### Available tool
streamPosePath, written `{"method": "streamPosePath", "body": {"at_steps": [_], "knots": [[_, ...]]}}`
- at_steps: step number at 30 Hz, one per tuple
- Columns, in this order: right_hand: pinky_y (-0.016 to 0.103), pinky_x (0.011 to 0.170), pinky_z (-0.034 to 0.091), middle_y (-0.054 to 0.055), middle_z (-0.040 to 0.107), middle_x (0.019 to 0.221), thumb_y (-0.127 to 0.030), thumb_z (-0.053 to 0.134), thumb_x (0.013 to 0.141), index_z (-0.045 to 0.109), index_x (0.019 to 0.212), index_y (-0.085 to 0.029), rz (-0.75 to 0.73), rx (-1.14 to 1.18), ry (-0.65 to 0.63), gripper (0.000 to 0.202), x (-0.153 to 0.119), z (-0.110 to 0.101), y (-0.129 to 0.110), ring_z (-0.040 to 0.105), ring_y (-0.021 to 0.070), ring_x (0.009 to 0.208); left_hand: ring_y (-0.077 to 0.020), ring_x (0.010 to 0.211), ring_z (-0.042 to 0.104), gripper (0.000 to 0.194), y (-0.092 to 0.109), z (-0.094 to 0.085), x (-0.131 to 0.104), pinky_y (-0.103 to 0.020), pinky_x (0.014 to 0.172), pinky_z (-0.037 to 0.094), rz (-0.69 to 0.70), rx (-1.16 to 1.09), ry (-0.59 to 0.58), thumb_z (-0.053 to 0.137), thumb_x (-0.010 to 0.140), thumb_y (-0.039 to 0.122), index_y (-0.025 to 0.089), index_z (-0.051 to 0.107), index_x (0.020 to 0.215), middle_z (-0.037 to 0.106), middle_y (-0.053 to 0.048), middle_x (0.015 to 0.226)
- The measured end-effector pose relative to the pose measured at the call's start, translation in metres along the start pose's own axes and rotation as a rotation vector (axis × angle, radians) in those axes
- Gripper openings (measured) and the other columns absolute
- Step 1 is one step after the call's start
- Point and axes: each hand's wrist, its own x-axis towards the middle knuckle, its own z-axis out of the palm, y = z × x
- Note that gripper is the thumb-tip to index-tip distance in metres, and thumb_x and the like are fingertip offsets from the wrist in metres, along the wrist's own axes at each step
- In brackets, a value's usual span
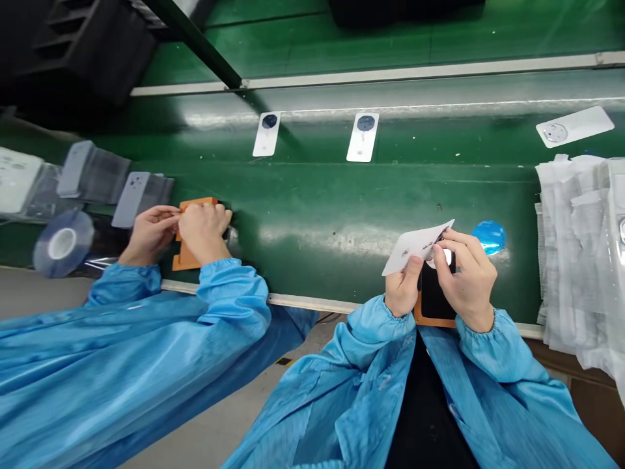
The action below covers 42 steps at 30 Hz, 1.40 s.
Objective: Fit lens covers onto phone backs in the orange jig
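Observation:
My left hand [403, 288] holds a white phone back cover [411, 249], tilted up above the front edge of the bench. The fingers of my right hand [466, 272] are closed in a pinch at the cover's right end, where a dark part shows; the fingers hide exactly what they grip. Below my hands lies an orange fixture [434, 320] with a black pad [436, 296], partly covered by them. A round blue film piece [489, 236] rests on the green bench just beyond my right hand.
Two white covers [362, 137] with dark camera circles lie farther back; another cover [575, 127] lies at the far right. Stacked plastic sleeves [569, 254] stand at right. At left a co-worker's hands [202, 231] work over another orange fixture [185, 259], near a tape roll [63, 244] and grey covers [131, 198].

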Motion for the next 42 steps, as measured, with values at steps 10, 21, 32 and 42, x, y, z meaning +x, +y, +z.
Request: {"method": "streamPosePath", "body": {"at_steps": [10,21,32,42], "knots": [[0.038,0.088,0.062,0.008,0.077,0.103,-0.017,0.065,0.094,0.071,0.096,-0.022,0.062,0.178,-0.033,0.008,0.003,0.001,0.005,0.075,0.0238,0.104,-0.0273,0.104,0.074,0.057,-0.005,-0.004,-0.002,-0.039,0.100,0.058,0.042,0.116,-0.005,0.048,0.101,0.063,0.015,0.077,0.109,0.079,-0.011,0.103],[0.034,0.082,0.060,0.007,0.076,0.102,-0.012,0.063,0.092,0.067,0.096,-0.022,0.037,0.120,0.009,0.012,0.005,0.007,0.002,0.073,0.0197,0.096,-0.0267,0.134,0.061,0.042,0.017,0.004,0.005,-0.042,0.114,0.051,0.363,0.157,-0.137,0.047,0.107,0.042,0.020,0.063,0.139,0.064,-0.013,0.143],[0.029,0.051,0.045,-0.001,0.067,0.063,-0.016,0.066,0.075,0.062,0.066,-0.023,0.256,-0.111,0.028,0.012,0.010,-0.010,0.091,0.059,0.0151,0.054,-0.0296,0.117,0.072,0.066,0.013,-0.012,0.028,-0.048,0.104,0.059,-0.375,-0.322,0.032,0.055,0.095,0.069,0.017,0.063,0.135,0.071,-0.015,0.131],[0.031,0.048,0.045,-0.001,0.064,0.062,-0.032,0.072,0.090,0.062,0.071,-0.025,0.240,-0.169,-0.154,0.024,-0.010,-0.073,0.091,0.059,0.0154,0.051,-0.0286,0.112,0.074,0.049,0.026,-0.042,0.028,-0.042,0.096,0.065,-0.127,0.060,-0.198,0.063,0.095,0.058,0.017,0.077,0.117,0.076,-0.011,0.121]]}}
